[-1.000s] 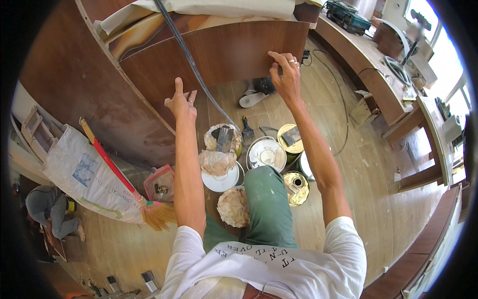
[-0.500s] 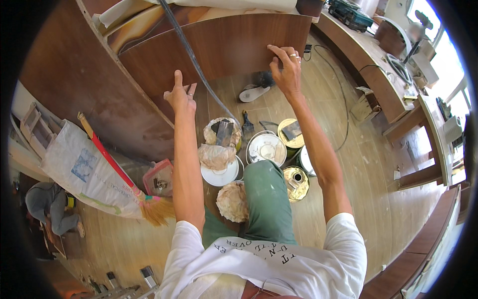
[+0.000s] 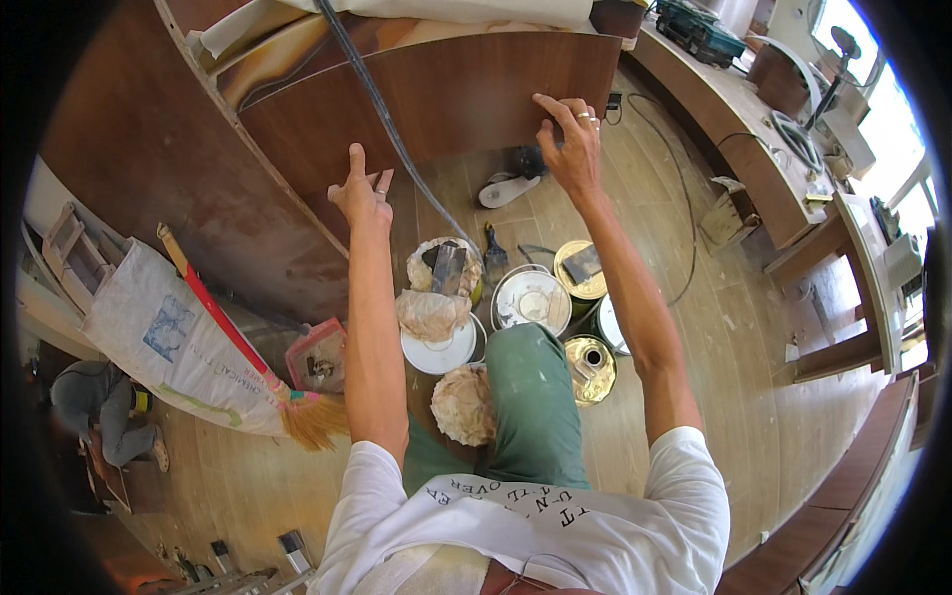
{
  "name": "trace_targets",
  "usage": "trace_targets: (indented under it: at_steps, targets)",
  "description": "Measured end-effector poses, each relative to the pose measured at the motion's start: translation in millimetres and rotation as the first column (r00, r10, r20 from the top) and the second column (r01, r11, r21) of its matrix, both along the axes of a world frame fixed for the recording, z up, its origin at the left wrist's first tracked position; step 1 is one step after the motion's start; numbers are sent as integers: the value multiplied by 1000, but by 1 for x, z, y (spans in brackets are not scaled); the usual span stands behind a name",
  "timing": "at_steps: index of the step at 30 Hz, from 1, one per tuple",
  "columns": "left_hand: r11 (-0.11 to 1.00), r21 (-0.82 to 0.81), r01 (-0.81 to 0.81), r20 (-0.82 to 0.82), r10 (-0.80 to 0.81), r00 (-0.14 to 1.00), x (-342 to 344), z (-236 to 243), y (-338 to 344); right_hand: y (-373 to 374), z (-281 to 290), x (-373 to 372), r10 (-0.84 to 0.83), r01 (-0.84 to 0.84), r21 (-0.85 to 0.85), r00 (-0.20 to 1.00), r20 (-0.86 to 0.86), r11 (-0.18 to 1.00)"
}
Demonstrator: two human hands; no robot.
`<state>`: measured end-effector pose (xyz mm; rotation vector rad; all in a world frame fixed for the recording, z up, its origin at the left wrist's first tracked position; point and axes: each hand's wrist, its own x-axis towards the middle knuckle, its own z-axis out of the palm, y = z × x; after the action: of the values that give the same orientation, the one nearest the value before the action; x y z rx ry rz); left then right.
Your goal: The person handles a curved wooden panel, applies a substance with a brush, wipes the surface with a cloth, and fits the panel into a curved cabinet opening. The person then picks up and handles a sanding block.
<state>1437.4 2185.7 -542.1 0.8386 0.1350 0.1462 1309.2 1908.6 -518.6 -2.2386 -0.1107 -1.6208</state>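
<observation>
A long brown wooden panel with a wood-grain face stands upright in front of me. Close to its left part is my left hand, thumb stretched up and fingers apart, with a ring on one finger. My right hand is at the panel's right part, its index finger reaching toward the surface and the others loosely bent. Neither hand holds anything that I can see. Whether the fingertips touch the panel, I cannot tell. A grey hose hangs across the panel between my hands.
Several paint cans and tubs stand around my knee, with a paintbrush beyond them. A sander-like tool lies below the panel. At left are a broom, a white sack and a crouching person. A long bench runs along the right.
</observation>
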Motion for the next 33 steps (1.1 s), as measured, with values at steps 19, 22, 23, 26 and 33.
trace_targets:
  at_steps: [19,22,23,26,33]
  targets:
    - [1000,-13,13,27,-12,1000,-3,1,-2,-3,2,-5,9,-9,-6,1000,12,1000]
    - [999,-27,18,36,-17,999,-1,1,-1,3,6,-5,11,-12,86,1000,6,996]
    - [1000,-24,13,26,-12,1000,-2,0,-1,2,4,-5,8,-7,50,1000,-10,999]
    - [1000,-20,9,14,-8,1000,-2,1,-3,-3,0,-6,3,-2,9,1000,-28,1000]
    - [1000,-10,-1,5,1,1000,2,-2,0,-2,0,-5,-10,9,-23,999,-41,1000]
